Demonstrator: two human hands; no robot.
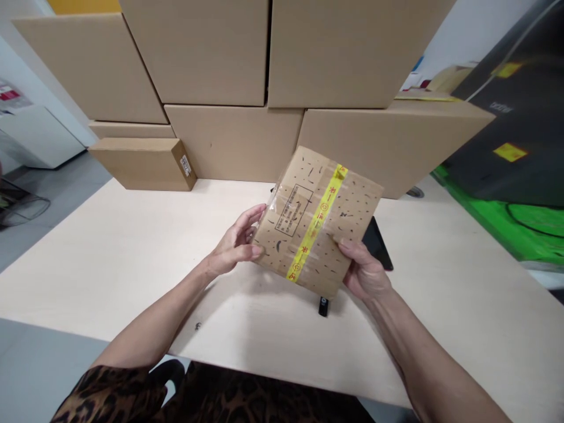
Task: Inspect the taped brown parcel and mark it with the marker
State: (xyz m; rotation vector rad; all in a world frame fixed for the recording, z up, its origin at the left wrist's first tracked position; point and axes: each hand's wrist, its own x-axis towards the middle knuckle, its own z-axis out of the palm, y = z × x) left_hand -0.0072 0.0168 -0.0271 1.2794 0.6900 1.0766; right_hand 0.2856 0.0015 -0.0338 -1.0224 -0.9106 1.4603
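A flat cardboard box (268,235) is tilted above the table, with dark specks printed on its face, a framed block of text and a strip of yellow tape with red marks across it. My left hand (233,244) grips its left edge, thumb on the near face and fingers behind. On the lower right side my right hand (363,267) holds it, thumb pressed on the face and the other fingers hidden beneath. Partly covered by the box, a flat black object (379,247) lies on the table. A small black item (324,306) shows just under the box's lower edge.
Large plain cartons (233,141) are stacked along the back of the pale table (132,258). In front of them at left stands a smaller closed carton (141,167) with a label. A dark machine (520,129) is at the right, above a green surface (506,223).
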